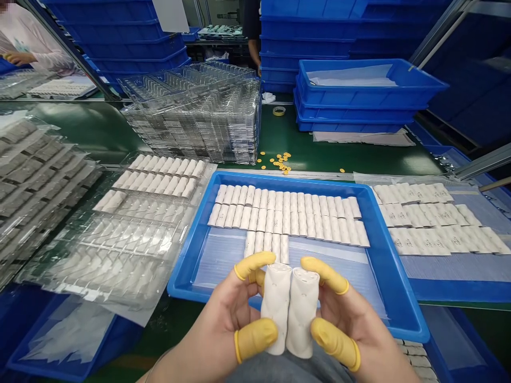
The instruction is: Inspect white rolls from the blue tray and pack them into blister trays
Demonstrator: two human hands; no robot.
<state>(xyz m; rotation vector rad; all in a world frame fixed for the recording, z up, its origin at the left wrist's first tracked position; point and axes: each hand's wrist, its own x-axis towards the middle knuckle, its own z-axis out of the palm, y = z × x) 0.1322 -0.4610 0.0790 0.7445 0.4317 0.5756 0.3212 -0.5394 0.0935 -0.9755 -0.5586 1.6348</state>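
Note:
My left hand (223, 319) grips a white-wrapped cylindrical pack (276, 308) between yellow finger cots on its thumb and forefinger. My right hand (347, 314) holds a matching pack (302, 314) the same way, and the two stand side by side, touching. Both hands are just above the near part of a blue tray (239, 178). Rows of similar white cylinders (285, 213) lie packed in that tray on a clear sheet. To its left, a clear blister tray (136, 255) holds more white cylinders (159, 173). More white pieces (431, 218) lie to the right.
Tall stacks of clear blister trays (191, 117) and blue trays (351, 90) stand beyond on a green mat (303, 143), with scattered small yellow discs (279, 162) and a tape roll (279, 110). Another person's hand (18, 58) shows at the upper left.

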